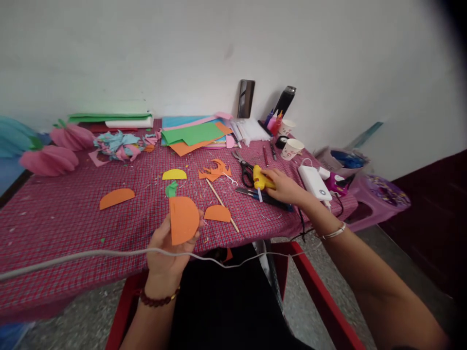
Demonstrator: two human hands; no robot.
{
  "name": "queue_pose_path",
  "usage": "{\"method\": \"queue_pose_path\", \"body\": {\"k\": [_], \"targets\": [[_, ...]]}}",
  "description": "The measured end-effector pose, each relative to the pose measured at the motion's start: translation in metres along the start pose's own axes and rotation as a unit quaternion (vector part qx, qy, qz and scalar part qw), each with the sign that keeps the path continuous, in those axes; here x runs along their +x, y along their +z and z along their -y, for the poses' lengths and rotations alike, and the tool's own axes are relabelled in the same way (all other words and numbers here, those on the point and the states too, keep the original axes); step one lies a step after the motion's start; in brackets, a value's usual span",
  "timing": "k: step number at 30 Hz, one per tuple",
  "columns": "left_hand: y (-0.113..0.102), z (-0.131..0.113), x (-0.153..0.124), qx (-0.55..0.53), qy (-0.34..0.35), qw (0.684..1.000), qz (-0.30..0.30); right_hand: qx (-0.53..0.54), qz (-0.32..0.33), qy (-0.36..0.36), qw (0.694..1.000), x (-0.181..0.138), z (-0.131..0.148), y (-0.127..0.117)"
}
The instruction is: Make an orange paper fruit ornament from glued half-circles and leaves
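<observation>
My left hand (pixel 171 248) holds up an orange paper half-circle (pixel 184 221) near the table's front edge, its fingers closed behind the paper. Over at the right, my right hand (pixel 282 186) is wrapped round a yellow hot glue gun (pixel 261 178), with a glue stick poking out of its back end. Black-handled scissors (pixel 247 174) and a blue cutter (pixel 268 198) lie beside the gun. More folded half-circles rest on the cloth: an orange one (pixel 117 198) at left, a yellow one (pixel 174 174), and an orange one (pixel 218 213) by a thin wooden stick (pixel 222 204).
A white cable (pixel 109 252) crosses in front of my left wrist. Stacked coloured paper (pixel 193 133), paper scraps (pixel 120 146) and pink paper pumpkins (pixel 49 159) line the back and left. Paper cups (pixel 292 149), a power bank (pixel 314 183) and a black bottle (pixel 284 100) stand right.
</observation>
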State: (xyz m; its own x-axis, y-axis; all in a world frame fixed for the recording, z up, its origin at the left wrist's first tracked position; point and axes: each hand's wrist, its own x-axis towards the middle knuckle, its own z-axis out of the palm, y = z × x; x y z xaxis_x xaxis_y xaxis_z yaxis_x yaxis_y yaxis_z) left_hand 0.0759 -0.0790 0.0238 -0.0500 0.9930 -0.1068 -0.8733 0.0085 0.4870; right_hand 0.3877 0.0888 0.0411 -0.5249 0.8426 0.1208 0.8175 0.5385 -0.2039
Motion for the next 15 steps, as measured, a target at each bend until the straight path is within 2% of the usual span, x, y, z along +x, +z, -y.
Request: {"method": "queue_pose_path", "body": {"k": [2,5,7,9,12,15], "targets": [[-0.001,0.0,0.0,0.0,0.002,1.0,-0.004,-0.011,-0.006,0.004,1.0,-0.005,0.014,-0.007],[-0.003,0.001,0.0,0.004,0.002,1.0,-0.008,0.006,-0.033,-0.017,0.999,-0.006,0.057,-0.013],[-0.002,0.001,0.0,0.005,0.001,1.0,-0.006,0.063,0.014,-0.092,0.994,-0.001,0.093,-0.009],[-0.001,0.0,-0.002,0.005,-0.002,1.0,-0.004,0.045,0.089,-0.134,0.986,0.007,0.123,0.0],[0.0,-0.005,-0.003,0.002,-0.001,1.0,-0.002,-0.001,0.146,-0.133,0.98,0.021,0.147,0.012],[0.0,-0.009,-0.004,-0.003,0.002,1.0,-0.011,-0.007,0.168,-0.121,0.978,0.031,0.151,0.017]]}}
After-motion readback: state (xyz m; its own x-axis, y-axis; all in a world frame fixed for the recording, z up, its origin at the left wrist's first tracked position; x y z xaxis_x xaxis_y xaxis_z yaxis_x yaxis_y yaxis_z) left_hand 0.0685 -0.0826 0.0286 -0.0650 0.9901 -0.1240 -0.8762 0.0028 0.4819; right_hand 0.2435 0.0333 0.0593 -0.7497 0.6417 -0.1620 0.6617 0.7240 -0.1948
